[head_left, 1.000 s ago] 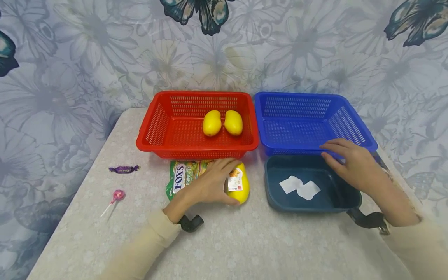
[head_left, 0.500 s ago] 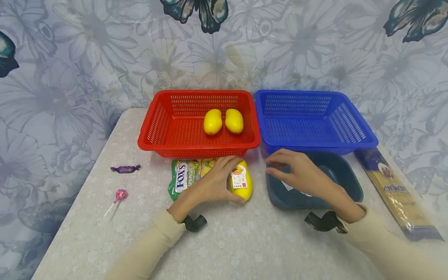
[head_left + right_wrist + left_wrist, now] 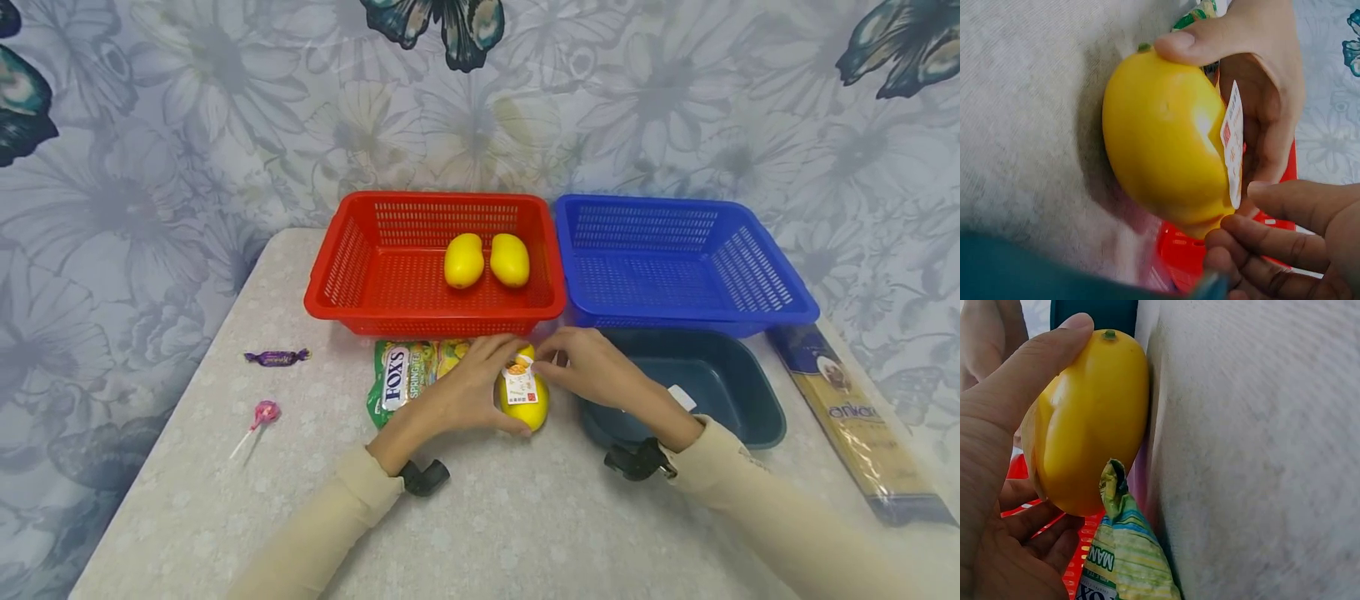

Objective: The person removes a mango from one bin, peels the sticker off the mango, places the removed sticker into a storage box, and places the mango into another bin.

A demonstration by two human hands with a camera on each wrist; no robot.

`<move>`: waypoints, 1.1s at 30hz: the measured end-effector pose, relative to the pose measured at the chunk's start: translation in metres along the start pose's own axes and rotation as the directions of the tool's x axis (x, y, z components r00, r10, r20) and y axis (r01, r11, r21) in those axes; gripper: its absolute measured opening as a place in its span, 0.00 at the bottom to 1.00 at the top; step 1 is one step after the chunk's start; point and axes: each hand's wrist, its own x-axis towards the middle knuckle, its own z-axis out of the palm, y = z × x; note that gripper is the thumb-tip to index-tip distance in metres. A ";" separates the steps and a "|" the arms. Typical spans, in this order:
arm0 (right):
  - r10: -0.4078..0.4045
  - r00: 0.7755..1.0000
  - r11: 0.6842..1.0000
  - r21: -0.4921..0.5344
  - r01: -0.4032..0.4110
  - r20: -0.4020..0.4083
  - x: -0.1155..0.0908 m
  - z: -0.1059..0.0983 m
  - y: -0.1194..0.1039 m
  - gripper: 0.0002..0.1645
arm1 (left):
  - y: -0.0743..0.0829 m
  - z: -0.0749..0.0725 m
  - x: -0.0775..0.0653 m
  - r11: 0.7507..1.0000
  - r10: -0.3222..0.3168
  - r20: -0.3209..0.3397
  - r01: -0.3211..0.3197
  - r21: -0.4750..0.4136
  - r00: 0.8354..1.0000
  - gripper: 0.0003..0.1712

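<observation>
My left hand [image 3: 465,387] holds a yellow mango [image 3: 528,415] on the table, thumb near its green stem end and fingers around the far side. A white printed label [image 3: 1233,147] is on the mango's upper face, its edge standing off the curved skin in the right wrist view. My right hand [image 3: 592,367] is at the label's far end. Its fingertips touch the mango there, while a gap shows between thumb and index finger [image 3: 1272,240]. Beneath my left hand lies a green FOX'S candy bag [image 3: 401,379], partly hidden.
Behind stand a red basket [image 3: 375,287] with two mangoes [image 3: 464,261] and a blue basket [image 3: 637,279]. A dark teal basin [image 3: 738,392] with white paper [image 3: 682,397] is at right, beside a long packet [image 3: 855,408]. A wrapped candy [image 3: 277,357] and lollipop [image 3: 266,412] lie left.
My right hand has moved left from over the basin's right side to the labelled mango, uncovering the long packet. The left hand keeps its hold on the mango.
</observation>
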 end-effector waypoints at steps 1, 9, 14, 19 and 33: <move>0.006 1.000 1.000 -0.001 -0.006 0.002 0.001 0.000 -0.001 0.06 | 0.000 0.000 0.000 1.000 -0.001 0.001 0.001 -0.001 1.000 0.65; 0.058 0.998 0.997 0.041 -0.058 0.003 0.007 0.004 -0.003 0.06 | 0.002 -0.001 0.002 1.000 -0.008 0.012 0.008 -0.005 1.000 0.65; 0.074 0.997 0.994 0.086 -0.073 -0.004 0.007 0.007 -0.003 0.05 | 0.001 -0.001 0.002 1.000 -0.024 0.022 0.024 0.009 0.999 0.66; 0.088 0.996 0.990 0.116 -0.085 -0.020 0.006 0.005 -0.004 0.05 | 0.001 -0.002 0.003 1.000 -0.025 0.026 0.025 -0.016 0.999 0.66; 0.129 0.992 0.959 0.255 -0.125 0.002 -0.006 -0.005 -0.012 0.04 | -0.003 0.000 0.001 0.998 -0.026 0.011 0.027 -0.063 1.000 0.66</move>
